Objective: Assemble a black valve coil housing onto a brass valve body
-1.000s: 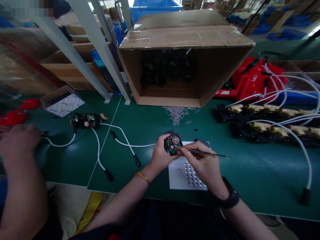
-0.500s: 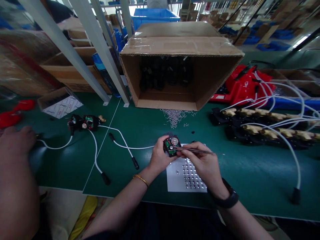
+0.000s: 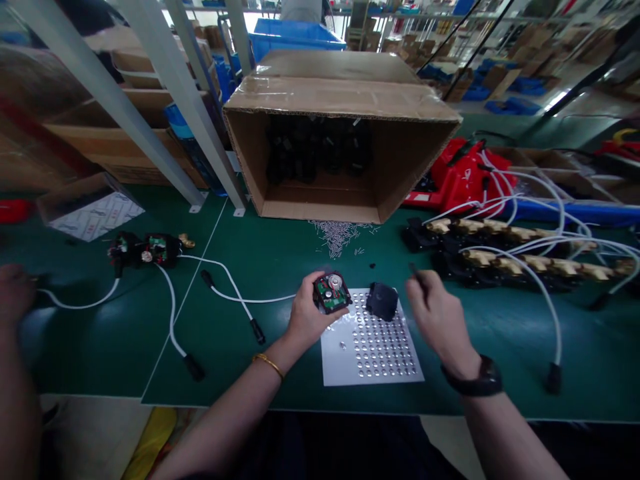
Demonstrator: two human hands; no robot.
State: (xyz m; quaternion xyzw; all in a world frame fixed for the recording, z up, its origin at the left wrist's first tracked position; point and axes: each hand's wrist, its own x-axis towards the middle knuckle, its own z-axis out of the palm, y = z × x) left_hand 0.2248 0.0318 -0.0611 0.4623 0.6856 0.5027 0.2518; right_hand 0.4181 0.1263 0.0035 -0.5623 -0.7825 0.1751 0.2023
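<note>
My left hand (image 3: 305, 317) grips a small black module (image 3: 330, 292) whose open top shows a green circuit board and a round metal part; a white cable (image 3: 250, 299) runs left from it. My right hand (image 3: 437, 317) hovers to the right of the module, fingers curled round thin tweezers (image 3: 415, 271), of which only a dark end shows. A black cover (image 3: 382, 301) lies between my hands on the top edge of a white tray (image 3: 373, 347) dotted with rows of small metal parts.
An open cardboard box (image 3: 345, 113) on its side holds black parts, with loose metal pins (image 3: 340, 235) spilled before it. Finished brass-and-black units with white cables (image 3: 500, 250) lie right. Another module (image 3: 143, 248) lies left, near another person's hand (image 3: 13, 293).
My right hand has pulled the tweezers off the module and moved right, uncovering the black cover and the tray. The view has shifted slightly.
</note>
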